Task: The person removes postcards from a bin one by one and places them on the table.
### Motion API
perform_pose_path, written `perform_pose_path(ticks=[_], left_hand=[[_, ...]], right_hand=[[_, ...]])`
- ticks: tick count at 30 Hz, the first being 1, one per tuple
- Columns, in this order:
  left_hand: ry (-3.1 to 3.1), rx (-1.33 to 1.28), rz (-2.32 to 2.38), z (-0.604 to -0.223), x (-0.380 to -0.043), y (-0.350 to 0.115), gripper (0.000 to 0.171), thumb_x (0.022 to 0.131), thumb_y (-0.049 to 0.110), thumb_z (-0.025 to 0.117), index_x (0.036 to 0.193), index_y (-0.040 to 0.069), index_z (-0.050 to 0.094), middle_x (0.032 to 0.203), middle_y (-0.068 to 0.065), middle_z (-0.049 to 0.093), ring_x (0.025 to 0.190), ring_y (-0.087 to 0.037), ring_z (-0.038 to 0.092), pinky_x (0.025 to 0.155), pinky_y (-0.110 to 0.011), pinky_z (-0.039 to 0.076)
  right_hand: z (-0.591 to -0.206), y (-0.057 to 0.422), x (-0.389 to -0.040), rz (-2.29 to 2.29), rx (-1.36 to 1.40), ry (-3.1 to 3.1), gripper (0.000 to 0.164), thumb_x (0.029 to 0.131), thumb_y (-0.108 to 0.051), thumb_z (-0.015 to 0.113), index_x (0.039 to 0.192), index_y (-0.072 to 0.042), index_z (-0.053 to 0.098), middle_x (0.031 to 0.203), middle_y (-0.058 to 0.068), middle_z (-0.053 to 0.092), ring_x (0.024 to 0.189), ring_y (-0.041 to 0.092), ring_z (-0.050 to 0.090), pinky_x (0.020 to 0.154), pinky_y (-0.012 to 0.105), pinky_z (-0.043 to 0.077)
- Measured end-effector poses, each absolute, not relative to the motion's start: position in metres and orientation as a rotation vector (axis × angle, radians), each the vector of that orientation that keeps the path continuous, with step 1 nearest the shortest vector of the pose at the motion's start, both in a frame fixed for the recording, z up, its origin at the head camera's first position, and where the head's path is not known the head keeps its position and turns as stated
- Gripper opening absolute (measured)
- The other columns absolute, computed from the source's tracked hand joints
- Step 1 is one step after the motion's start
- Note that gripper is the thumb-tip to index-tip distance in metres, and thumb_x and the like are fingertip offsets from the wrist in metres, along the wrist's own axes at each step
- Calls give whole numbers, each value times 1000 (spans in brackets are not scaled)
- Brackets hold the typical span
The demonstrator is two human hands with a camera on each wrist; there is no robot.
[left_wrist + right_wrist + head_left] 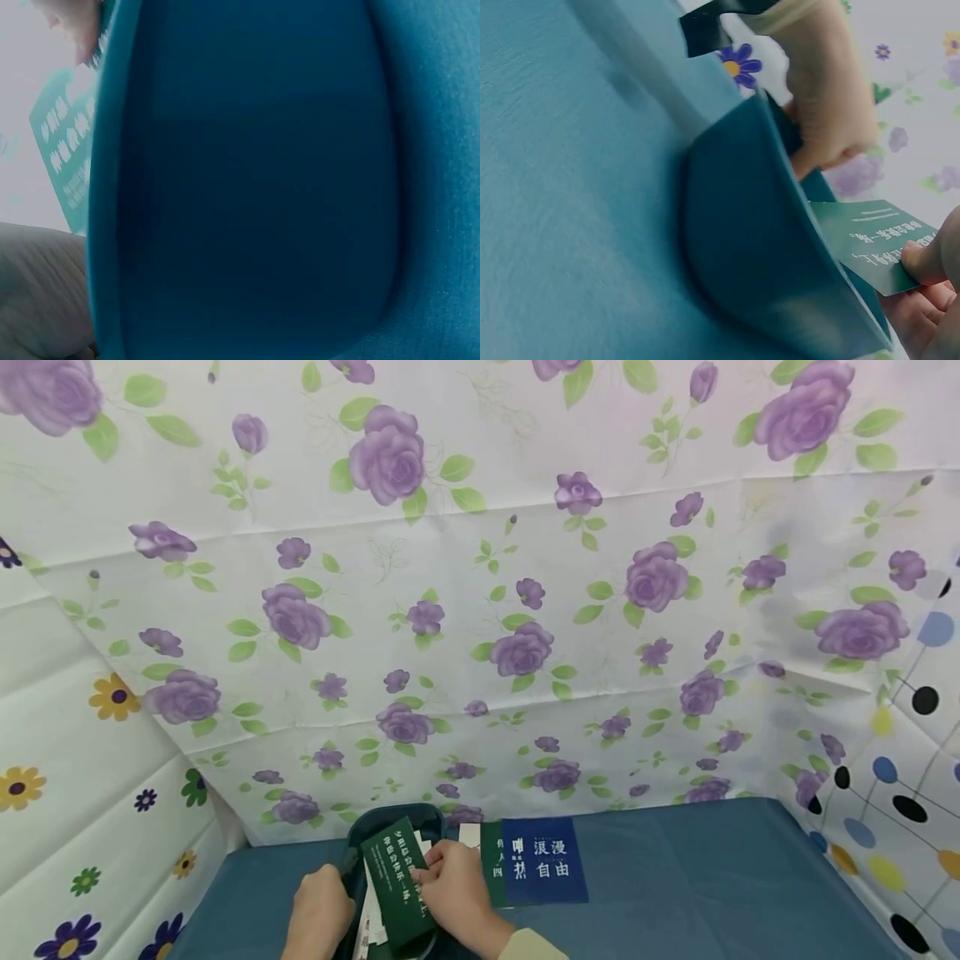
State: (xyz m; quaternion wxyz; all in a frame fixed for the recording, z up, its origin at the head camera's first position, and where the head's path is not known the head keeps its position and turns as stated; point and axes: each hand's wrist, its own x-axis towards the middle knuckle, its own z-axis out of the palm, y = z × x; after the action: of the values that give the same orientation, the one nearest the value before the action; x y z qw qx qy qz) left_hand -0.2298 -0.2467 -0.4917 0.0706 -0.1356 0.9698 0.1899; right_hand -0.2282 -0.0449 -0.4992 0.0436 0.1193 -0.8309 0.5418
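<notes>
A dark teal plastic bin (pixel 401 812) stands near the front of the table, with several white and green cards (pixel 372 914) inside. My left hand (pixel 321 906) grips its left rim; in the right wrist view the fingers of that left hand (pixel 829 112) bend over the edge. My right hand (pixel 463 892) pinches a green card (pixel 392 881) with white Chinese lettering by its right side. The green card tilts over the bin's opening. In the left wrist view the bin's outer wall (pixel 255 210) fills most of the picture.
Right of the bin, a blue card (pixel 551 872) with white characters lies beside a green card (pixel 492 852) and a white card (pixel 470 833). A blue-grey cloth (pixel 697 868) covers the table. Flower-patterned sheets (pixel 450 568) hang behind, with patterned sheets on both sides.
</notes>
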Motion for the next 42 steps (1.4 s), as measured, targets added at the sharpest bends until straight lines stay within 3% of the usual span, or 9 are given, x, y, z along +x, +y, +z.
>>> perform_pose_path(ticks=[5, 17, 29, 42], left_hand=[[2935, -443, 551, -495, -228, -247, 9, 77, 1, 62, 78, -2, 54, 68, -12, 52, 60, -27, 55, 52, -40, 45], [2972, -492, 528, -497, -224, -246, 12, 75, 2, 65, 79, -5, 56, 68, -14, 54, 63, -28, 58, 53, -40, 46], [2965, -484, 556, -497, -226, -245, 10, 77, 2, 63, 80, -4, 55, 68, -12, 53, 61, -25, 56, 51, -38, 45], [3028, -428, 537, -498, -227, -246, 7, 75, 2, 61, 74, -1, 55, 66, -11, 53, 61, -25, 57, 50, -38, 44]], right_hand=[[-489, -29, -231, 1698, 340, -2508, 15, 80, -22, 72, 84, -13, 60, 68, -9, 54, 59, 6, 53, 52, 26, 45], [-476, 13, -237, 1662, 223, -2465, 19, 77, -27, 74, 88, -13, 68, 70, -9, 59, 62, 6, 56, 53, 25, 46], [-475, 56, -241, 1599, 102, -2478, 30, 78, -31, 74, 98, -10, 67, 79, -5, 61, 70, 7, 58, 56, 26, 48], [-480, 96, -246, 1539, -72, -2463, 32, 76, -33, 75, 95, -9, 67, 76, -5, 61, 67, 8, 58, 56, 28, 48]])
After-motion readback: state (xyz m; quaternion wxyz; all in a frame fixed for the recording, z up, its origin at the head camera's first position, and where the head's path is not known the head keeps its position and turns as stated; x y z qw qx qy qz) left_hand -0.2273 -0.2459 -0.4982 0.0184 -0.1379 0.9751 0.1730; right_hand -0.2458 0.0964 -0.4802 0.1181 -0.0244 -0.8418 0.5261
